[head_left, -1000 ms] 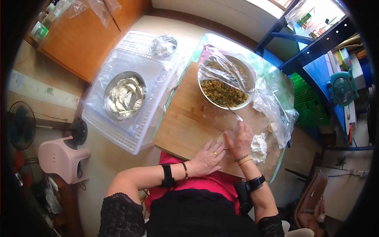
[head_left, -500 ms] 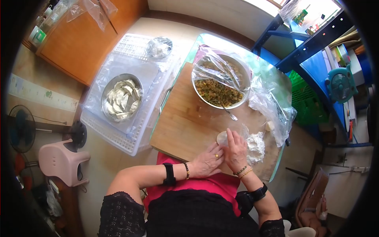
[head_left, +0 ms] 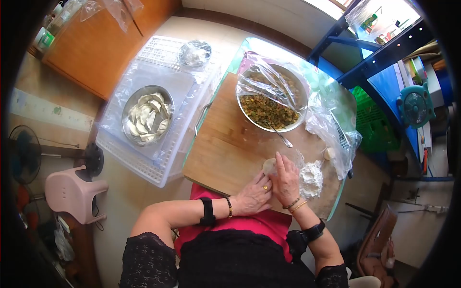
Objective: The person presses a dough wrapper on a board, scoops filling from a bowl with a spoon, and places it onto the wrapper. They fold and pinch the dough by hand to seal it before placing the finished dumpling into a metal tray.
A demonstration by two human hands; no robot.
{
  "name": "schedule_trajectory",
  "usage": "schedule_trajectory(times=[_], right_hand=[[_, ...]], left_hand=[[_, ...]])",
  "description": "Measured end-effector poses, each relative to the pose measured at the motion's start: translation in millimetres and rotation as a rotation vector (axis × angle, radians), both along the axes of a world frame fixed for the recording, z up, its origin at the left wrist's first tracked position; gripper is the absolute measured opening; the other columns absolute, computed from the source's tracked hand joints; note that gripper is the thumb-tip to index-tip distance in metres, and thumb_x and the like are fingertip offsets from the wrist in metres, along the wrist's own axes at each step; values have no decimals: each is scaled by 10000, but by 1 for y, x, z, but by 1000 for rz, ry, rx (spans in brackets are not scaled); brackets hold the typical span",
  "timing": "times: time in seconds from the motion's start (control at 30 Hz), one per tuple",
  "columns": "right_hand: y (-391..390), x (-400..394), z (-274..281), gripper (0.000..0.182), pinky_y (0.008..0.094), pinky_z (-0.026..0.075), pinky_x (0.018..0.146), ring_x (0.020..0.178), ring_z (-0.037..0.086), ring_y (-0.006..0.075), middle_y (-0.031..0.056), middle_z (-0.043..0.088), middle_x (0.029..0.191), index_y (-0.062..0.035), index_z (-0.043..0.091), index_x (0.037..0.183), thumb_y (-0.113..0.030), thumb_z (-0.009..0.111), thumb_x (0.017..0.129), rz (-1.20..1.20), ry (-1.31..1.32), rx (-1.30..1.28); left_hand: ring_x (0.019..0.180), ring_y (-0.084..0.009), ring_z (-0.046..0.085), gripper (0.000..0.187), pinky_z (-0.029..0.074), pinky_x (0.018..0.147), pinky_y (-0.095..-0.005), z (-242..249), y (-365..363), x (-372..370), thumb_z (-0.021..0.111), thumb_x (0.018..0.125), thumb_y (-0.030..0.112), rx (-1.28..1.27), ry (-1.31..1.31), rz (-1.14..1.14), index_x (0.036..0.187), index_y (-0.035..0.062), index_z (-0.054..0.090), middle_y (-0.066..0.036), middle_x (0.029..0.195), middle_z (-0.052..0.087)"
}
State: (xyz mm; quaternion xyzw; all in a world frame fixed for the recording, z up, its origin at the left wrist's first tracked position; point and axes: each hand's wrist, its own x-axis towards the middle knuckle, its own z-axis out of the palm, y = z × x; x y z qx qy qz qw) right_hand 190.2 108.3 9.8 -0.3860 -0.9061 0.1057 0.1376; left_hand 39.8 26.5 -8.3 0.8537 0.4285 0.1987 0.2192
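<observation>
Now: both hands flat on board [head_left: 225, 144] | left hand [head_left: 252, 194] and right hand [head_left: 285, 180] spread, pressing dough round [head_left: 269, 166] | keep pressure even, use flour [head_left: 309, 178] against sticking

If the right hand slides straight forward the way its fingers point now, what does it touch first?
Probably the spoon: the right hand lies on the dough wrapper, fingers pointing up the wooden board toward the filling bowl. The spoon's bowl end lies about in that line; depth is unclear.

hands: left hand [head_left: 253, 195] and right hand [head_left: 285, 181] press a dough round [head_left: 269, 166]
board: cutting board [head_left: 225, 144], flour pile [head_left: 310, 178] beside
</observation>
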Motion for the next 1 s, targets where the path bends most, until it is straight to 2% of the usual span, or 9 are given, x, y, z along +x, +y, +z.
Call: schedule_trajectory(times=[0.17,0.37,0.5,0.63,0.7,0.83,0.87,0.9,1.0], right_hand=[[33,-1,-18,714,452,385,914,1077,521,348,184,541,1196,-13,427,1355,-284,726,766,-209,-36,17],[34,1,-8,757,450,417,871,1057,541,361,224,553,1177,-8,378,1405,-222,726,767,-281,294,-166],[2,-11,-3,760,447,410,881,1062,535,365,217,535,1212,-7,369,1411,-224,718,771,-58,82,-39],[15,-14,-19,752,445,394,896,1037,551,355,206,546,1199,-6,384,1392,-257,717,767,-194,-22,99],[39,-11,-21,751,441,412,862,976,575,343,195,576,1135,-7,398,1382,-266,728,760,-342,123,-111],[40,-1,-12,766,416,455,819,901,575,332,194,584,1086,-1,351,1425,-149,719,770,-421,355,-217],[37,4,-10,755,380,488,772,825,557,258,180,573,1132,-27,343,1449,-101,694,785,-373,329,-163],[31,8,-5,755,380,488,772,825,557,258,180,573,1132,-27,343,1449,-101,694,785,-382,326,-161],[8,11,14,718,419,424,910,1103,523,372,233,512,1249,-5,342,1432,-96,669,800,-175,259,-162]], left_hand=[[1340,-386,324,646,210,1133,-537,-4,-2,-2,654,808,412,81,-18,28,1247,-35,497,-251,1352,415],[1345,-390,320,653,202,1134,-537,0,-2,-7,613,828,460,-14,19,49,1235,-39,505,-259,1357,410],[1328,-396,333,649,206,1131,-540,4,-5,-13,619,830,444,20,30,25,1238,-45,497,-258,1348,408],[1304,-406,351,638,215,1128,-537,-11,-8,-14,639,826,420,66,0,57,1238,-46,498,-247,1324,419],[1322,-402,335,651,219,1128,-534,-1,-4,-17,637,826,426,21,-7,97,1255,-42,493,-248,1343,409],[1330,-401,330,673,236,1119,-532,-1,5,-18,641,824,433,-11,1,205,1284,-32,481,-251,1366,394],[1330,-401,330,673,236,1119,-532,-3,4,-17,641,824,433,-14,-1,202,1284,-32,481,-251,1366,394],[1325,-405,336,664,242,1115,-534,-5,3,-15,643,823,425,31,-28,163,1273,-37,486,-253,1353,403],[1315,-412,347,646,249,1110,-539,-4,0,-5,640,829,418,81,-101,74,1257,-43,495,-257,1329,421]])
